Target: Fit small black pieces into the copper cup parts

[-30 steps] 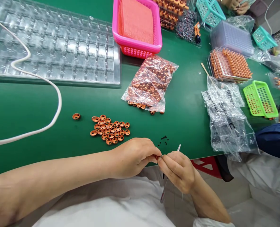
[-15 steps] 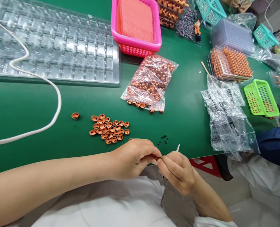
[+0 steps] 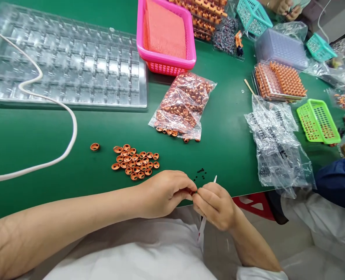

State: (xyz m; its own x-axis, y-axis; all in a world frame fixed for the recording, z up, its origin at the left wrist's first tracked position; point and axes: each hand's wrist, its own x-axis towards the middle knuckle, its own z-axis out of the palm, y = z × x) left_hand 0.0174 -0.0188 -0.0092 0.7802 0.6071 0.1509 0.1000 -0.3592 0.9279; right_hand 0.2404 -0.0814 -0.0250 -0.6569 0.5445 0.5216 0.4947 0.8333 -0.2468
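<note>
My left hand point(image 3: 163, 194) is closed, its thumb and fingertips pinching a small copper-coloured cup point(image 3: 193, 193) that is mostly hidden. Against the same piece press the fingertips of my right hand point(image 3: 216, 206), also closed. Slim pale tweezers point(image 3: 202, 228) run through the right hand, one pointed end above the knuckles and the other below the palm. Just beyond my fingers lie several tiny black parts point(image 3: 200, 171). To the left, a cluster of copper-coloured cups with holes point(image 3: 135, 161) rests on the green table, and one single cup point(image 3: 94, 146) sits apart.
A clear bag of copper cups point(image 3: 184, 103) lies ahead, near a pink basket point(image 3: 191, 50) with orange sheets. At left are a clear moulded tray point(image 3: 143, 93) and white cable point(image 3: 73, 132). Plastic bags point(image 3: 277, 144) and a green basket point(image 3: 315, 136) are right, beside a co-worker's dark sleeve point(image 3: 338, 181).
Both hands stay together at the piece. My right hand has shifted slightly up and left, and the tweezers with it. The whole view has moved a little.
</note>
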